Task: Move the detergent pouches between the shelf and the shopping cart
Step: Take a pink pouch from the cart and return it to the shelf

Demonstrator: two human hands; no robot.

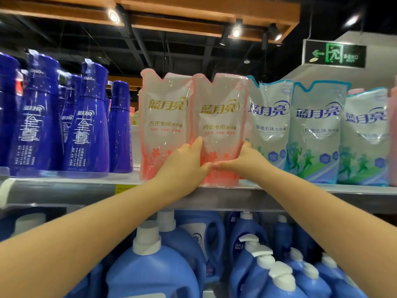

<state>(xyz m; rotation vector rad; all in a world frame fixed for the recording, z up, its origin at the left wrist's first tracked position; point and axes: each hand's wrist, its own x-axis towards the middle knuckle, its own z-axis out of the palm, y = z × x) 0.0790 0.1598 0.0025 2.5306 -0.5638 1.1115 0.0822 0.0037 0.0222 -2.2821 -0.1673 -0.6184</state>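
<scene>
Your hands cover the lower front of the pink pouch (219,117), and any fingers behind it are hidden. It stands upright at the front edge of the shelf (64,190), translucent with pink borders, gold lettering and a notched top. Your left hand (184,166) and right hand (242,162) clasp its sides, thumbs meeting across the front. A second pink pouch (164,117) touches it on the left, and blue-green pouches (268,121) crowd its right.

Ceiling (182,46): dark and open, black beams crossed by a wooden frame (184,24).
Lights: small spotlights (236,32) glowing on black tracks.
Sign: green exit sign (335,53) hanging upper right, arrow pointing left.
Wall (322,76): pale grey behind it.
Shelf (64,191): grey metal edge.
</scene>
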